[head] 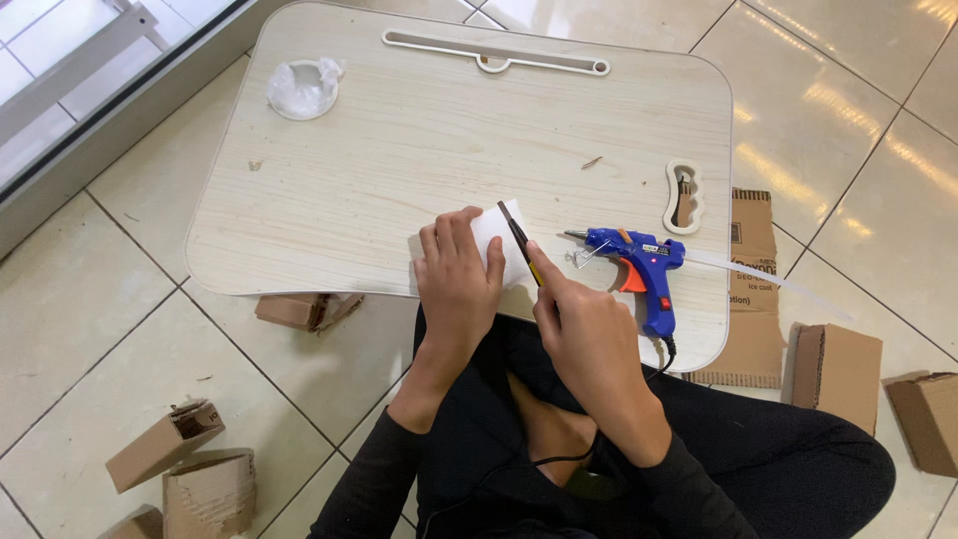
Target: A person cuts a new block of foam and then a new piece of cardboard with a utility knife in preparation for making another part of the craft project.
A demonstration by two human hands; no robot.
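Scissors sit in the right hand, fingers clenched around the handles with the index finger stretched along the top. Their long axis runs on a slant, the dark blades pointing up and to the left, away from the person's body, the tips lying over a white sheet of paper. Whether the blades are parted cannot be told from this view. Just left of that grip, the left hand lies flat on the paper, fingers together and pressing it down on the near edge of a pale wooden lap table; it holds the sheet by pressure rather than by closing around it. Just right of the scissors lies a blue glue gun, its nozzle aimed left toward the blades and its handle toward the person. Beyond the gun's rear end, a thin white strip runs off the table's right edge. Far above the left hand, a round recess holds crumpled clear plastic. Cardboard pieces lie on the tiled floor around the table.
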